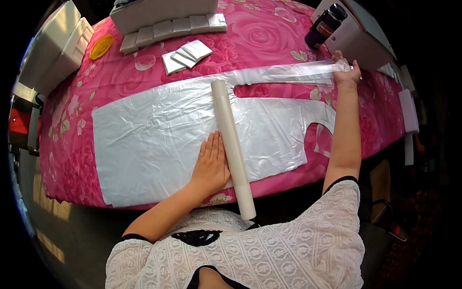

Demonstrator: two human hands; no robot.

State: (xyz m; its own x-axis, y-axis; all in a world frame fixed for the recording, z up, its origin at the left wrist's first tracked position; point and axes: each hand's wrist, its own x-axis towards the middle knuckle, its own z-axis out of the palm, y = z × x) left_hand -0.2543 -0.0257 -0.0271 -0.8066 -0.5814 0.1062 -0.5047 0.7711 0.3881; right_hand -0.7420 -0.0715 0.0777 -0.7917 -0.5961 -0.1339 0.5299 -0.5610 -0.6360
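Note:
A thin, shiny, translucent plastic apron (149, 130) lies spread across the table, with a neck cut-out and long strap parts toward the right. Across its middle rests a long pale tube (230, 139), its near end jutting past the table edge. My left hand (211, 161) lies flat on the plastic, fingers together and stretched out, right beside the tube. At the far right, my right hand (345, 72) is at the end of the upper strap, fingers apart and partly curled. The plastic crosses its palm and fingers; no firm grip on it shows.
Folded plastic packets (186, 56) lie beyond the apron, before a row of similar ones (173, 30) along a white box (163, 14). A yellow oval item (101, 46) is at the far left near white boxes (50, 45). A dark flask (326, 26) stands by another box (361, 36).

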